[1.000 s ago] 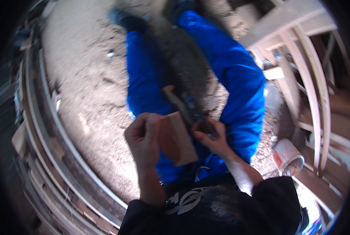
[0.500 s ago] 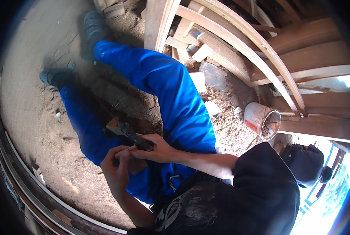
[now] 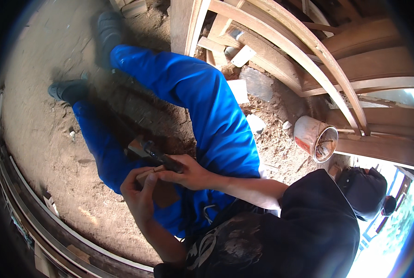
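Observation:
My left hand is closed over my lap, thumb and fingers pinching a small light wooden piece. My right hand wraps round the dark handle of a hand tool; its kind is hard to make out. The tool points away from me toward the far left. The fingertips of both hands meet at the wooden piece. Under them a flat brown piece lies on my blue trousers. Beyond the tool's far end is a small wooden block.
Bare earth lies around my outstretched legs. To the right a dirty white bucket with scraps in it leans near a timber frame. Wood offcuts and a flat grey slab lie by the frame. A long rail runs along the lower left.
The wooden piece shows more clearly between my left fingers, and the brown piece on my lap is more exposed. My right hand has shifted slightly right with the tool. The view has shifted slightly.

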Demonstrator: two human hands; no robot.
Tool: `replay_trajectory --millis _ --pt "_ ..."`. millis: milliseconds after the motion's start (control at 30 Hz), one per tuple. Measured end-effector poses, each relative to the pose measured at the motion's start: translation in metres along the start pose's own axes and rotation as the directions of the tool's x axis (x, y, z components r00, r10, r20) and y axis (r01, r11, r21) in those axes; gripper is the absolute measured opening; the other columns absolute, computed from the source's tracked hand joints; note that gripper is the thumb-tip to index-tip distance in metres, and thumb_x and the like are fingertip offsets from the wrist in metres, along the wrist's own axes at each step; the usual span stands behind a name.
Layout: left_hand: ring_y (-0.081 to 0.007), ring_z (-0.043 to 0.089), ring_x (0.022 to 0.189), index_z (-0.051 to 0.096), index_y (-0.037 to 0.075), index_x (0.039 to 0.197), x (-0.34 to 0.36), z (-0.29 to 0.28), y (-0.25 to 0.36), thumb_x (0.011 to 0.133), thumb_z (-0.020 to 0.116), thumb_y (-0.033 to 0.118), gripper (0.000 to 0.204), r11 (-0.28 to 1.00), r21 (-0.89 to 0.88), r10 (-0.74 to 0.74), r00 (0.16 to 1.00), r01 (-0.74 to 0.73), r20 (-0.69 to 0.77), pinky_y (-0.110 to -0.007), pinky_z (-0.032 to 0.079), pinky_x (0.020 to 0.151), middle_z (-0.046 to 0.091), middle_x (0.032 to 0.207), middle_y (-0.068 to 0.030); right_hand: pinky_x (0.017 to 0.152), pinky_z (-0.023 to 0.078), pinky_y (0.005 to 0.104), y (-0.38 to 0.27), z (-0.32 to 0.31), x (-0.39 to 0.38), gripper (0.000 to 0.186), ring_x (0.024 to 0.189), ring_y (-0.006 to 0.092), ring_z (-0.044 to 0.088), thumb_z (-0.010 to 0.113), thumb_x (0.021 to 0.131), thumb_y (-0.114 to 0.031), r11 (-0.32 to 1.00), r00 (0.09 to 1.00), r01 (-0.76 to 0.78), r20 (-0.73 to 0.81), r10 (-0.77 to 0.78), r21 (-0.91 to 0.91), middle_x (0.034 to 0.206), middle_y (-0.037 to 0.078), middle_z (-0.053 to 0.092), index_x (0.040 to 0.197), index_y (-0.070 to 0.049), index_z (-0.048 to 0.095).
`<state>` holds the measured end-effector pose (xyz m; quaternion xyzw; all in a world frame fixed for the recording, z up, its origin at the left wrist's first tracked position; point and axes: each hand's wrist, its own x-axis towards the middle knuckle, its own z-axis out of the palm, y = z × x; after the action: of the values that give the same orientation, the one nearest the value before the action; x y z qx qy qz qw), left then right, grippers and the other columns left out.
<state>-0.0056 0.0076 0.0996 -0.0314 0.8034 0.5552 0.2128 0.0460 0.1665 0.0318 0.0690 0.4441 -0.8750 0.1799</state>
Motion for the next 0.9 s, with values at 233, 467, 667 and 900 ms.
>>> replay_trajectory --millis 233,467,667,900 --pt "-0.0127 0.062 0.086 0.07 -0.002 0.097 0.004 0.015 -0.008 0.091 0.069 0.016 0.019 0.929 -0.347 -0.154 0.987 0.13 -0.042 -0.026 0.048 0.081 0.071 0.091 -0.0073 0.071 0.044 0.02 0.011 0.003 0.01 0.028 0.084 0.0009 0.053 0.068 0.096 -0.023 0.999 0.997 0.012 -0.075 -0.008 0.05 0.089 -0.005 0.061 0.116 -0.004 0.062" --pt "-0.012 0.063 0.088 0.07 -0.003 0.104 -0.006 0.007 -0.021 0.092 0.07 0.014 0.021 0.949 -0.309 -0.09 0.991 0.055 -0.102 -0.025 0.049 0.084 0.071 0.097 -0.0079 0.053 0.042 0.0208 -0.001 -0.008 0.007 0.021 0.059 0.0037 0.054 0.076 0.089 -0.019 0.998 0.984 -0.055 -0.169 0.061 0.041 0.076 -0.003 0.06 0.102 -0.007 0.064" --pt "-0.0113 0.063 0.089 0.069 -0.003 0.106 -0.009 -0.003 -0.019 0.092 0.07 0.014 0.022 0.961 -0.27 -0.089 0.987 0.05 -0.134 -0.025 0.049 0.082 0.071 0.098 -0.0078 0.055 0.043 0.0203 -0.007 -0.004 0.008 0.029 0.062 0.0039 0.055 0.08 0.085 -0.019 0.993 0.979 -0.111 -0.177 0.104 -0.029 0.084 -0.002 0.064 0.106 -0.008 0.064" --pt "-0.0093 0.062 0.084 0.069 -0.001 0.099 -0.011 0.009 -0.02 0.094 0.068 0.015 0.017 0.986 -0.155 -0.078 0.991 0.061 -0.108 -0.024 0.049 0.077 0.071 0.09 -0.0059 0.054 0.042 0.0202 0.004 -0.005 0.005 0.031 0.062 0.0033 0.055 0.081 0.083 -0.017 0.992 0.983 -0.108 -0.156 0.097 -0.063 0.085 -0.002 0.065 0.107 -0.008 0.064"
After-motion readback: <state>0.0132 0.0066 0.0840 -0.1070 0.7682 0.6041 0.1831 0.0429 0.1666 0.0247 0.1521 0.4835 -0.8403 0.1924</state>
